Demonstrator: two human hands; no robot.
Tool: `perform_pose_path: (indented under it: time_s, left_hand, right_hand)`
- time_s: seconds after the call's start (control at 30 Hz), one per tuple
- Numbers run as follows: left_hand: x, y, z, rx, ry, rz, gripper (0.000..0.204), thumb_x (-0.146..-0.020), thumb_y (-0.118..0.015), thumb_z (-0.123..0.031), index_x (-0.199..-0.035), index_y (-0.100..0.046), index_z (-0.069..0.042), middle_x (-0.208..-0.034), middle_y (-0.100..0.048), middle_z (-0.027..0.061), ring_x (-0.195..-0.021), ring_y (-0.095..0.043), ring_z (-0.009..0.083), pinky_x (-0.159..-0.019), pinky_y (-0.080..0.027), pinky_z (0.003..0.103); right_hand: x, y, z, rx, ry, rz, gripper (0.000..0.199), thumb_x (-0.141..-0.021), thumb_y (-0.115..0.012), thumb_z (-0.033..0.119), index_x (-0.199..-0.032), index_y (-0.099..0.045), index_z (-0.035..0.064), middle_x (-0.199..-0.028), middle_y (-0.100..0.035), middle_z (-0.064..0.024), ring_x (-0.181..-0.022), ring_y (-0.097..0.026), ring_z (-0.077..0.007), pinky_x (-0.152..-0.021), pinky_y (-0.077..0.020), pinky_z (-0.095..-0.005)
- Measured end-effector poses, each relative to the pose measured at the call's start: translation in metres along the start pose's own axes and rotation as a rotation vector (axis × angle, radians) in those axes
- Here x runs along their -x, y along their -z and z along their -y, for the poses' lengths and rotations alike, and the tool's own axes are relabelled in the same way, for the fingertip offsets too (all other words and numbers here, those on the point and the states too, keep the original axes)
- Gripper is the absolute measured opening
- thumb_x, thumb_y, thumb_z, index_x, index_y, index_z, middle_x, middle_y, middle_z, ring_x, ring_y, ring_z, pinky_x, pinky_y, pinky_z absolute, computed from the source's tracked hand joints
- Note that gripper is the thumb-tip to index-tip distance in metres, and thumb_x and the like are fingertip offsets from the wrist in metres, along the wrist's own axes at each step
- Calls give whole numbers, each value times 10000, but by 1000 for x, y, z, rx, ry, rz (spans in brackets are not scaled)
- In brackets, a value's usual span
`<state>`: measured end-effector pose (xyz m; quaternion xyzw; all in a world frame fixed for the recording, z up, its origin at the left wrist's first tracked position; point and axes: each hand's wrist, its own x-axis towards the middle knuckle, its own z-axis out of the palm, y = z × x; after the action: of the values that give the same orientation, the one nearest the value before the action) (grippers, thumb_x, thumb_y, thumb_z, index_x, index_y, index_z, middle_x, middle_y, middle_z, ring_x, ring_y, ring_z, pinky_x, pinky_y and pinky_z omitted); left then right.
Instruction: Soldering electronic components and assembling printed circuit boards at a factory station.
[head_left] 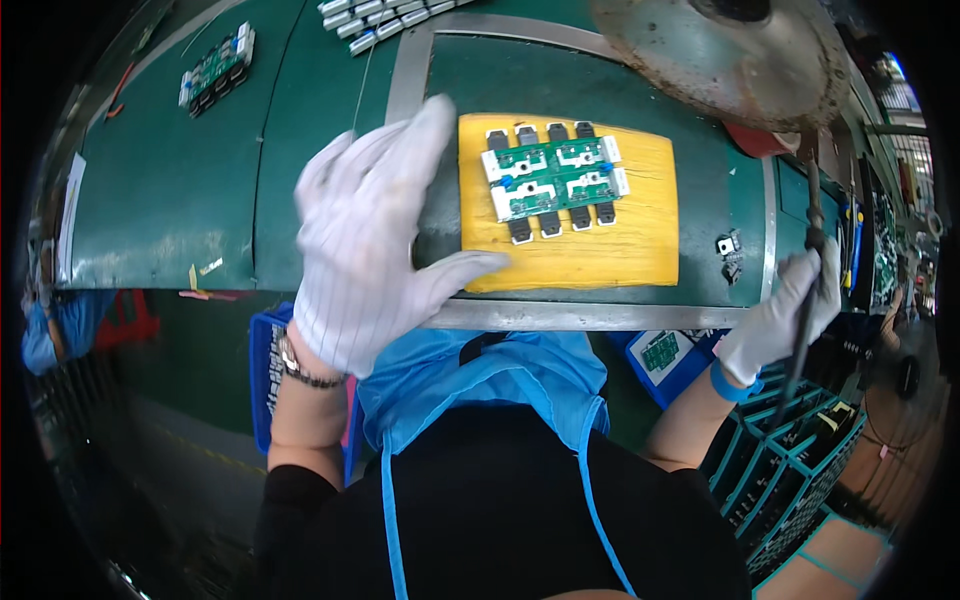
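Note:
My left hand (365, 235), in a white striped glove, is open beside the yellow board (640, 250). Its thumb reaches over the board's lower left corner; its fingers stretch away from me and are slightly blurred. On the board lies a green circuit board assembly (555, 180) with white end pieces, blue parts and rows of black components along its far and near sides. At the right, my right hand (785, 315), also gloved, is closed round a slim dark rod-shaped tool (803, 335). The tool stands nearly upright in the picture; its exact kind is unclear.
A round stained metal lamp-like shade (735, 60) overhangs the far right. Small black components (732, 255) lie right of the yellow board. Another circuit board assembly (218, 68) sits far left, near white bars (385, 18). Blue bins (665, 360) stand below the metal table edge (560, 316).

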<state>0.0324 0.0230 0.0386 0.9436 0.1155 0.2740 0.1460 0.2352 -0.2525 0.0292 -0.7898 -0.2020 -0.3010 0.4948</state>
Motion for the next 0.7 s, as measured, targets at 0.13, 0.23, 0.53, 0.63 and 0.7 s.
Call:
perform_pose_path:
  time_s: [0.13, 0.23, 0.53, 0.63, 0.7]
  left_hand:
    - [-12, -16, 12, 83, -125, 195, 1042, -597, -834, -491, -1419, -393, -27, -1263, -585, 152, -1161, -552, 341, -1048, -342, 448]
    - [-13, -27, 16, 83, -182, 262, 1082, -579, -875, -410, -1441, -341, -30, -1242, -587, 144, -1151, -548, 348, -1041, -367, 433]
    - [-7, -40, 13, 277, -134, 136, 1014, -583, -900, -274, -1422, -384, -35, -1210, -593, 135, -1109, -556, 315, -1014, -414, 407]
    - [-10, -27, 6, 263, -52, 311, 1026, -565, -902, -268, -1426, -389, -44, -1242, -578, 127, -1133, -537, 310, -1019, -410, 407]
    - [-13, -26, 12, 248, -118, 277, 1048, -542, -899, -255, -1434, -387, -52, -1254, -564, 125, -1122, -527, 297, -1000, -415, 408]
  right_hand:
    - [19, 0, 19, -284, -74, -52, 523, -1002, -490, 400, -1188, -555, -84, -718, -516, -55, -623, -475, -88, -566, -377, -208]
    - [18, -1, 24, -434, -187, 104, 527, -1013, -453, 412, -1167, -579, -76, -725, -539, -68, -605, -471, -81, -569, -384, -205]
    - [-7, -40, 58, -429, -174, 348, 451, -1025, -448, 339, -1162, -594, -66, -804, -577, -93, -632, -481, -101, -576, -373, -232]
    - [4, -38, 50, -391, -187, 285, 492, -1033, -420, 357, -1193, -568, -83, -789, -549, -89, -654, -454, -116, -572, -343, -248]
    - [12, -34, 51, -331, -230, 211, 483, -1037, -411, 346, -1196, -564, -83, -784, -547, -91, -650, -451, -119, -573, -345, -248]
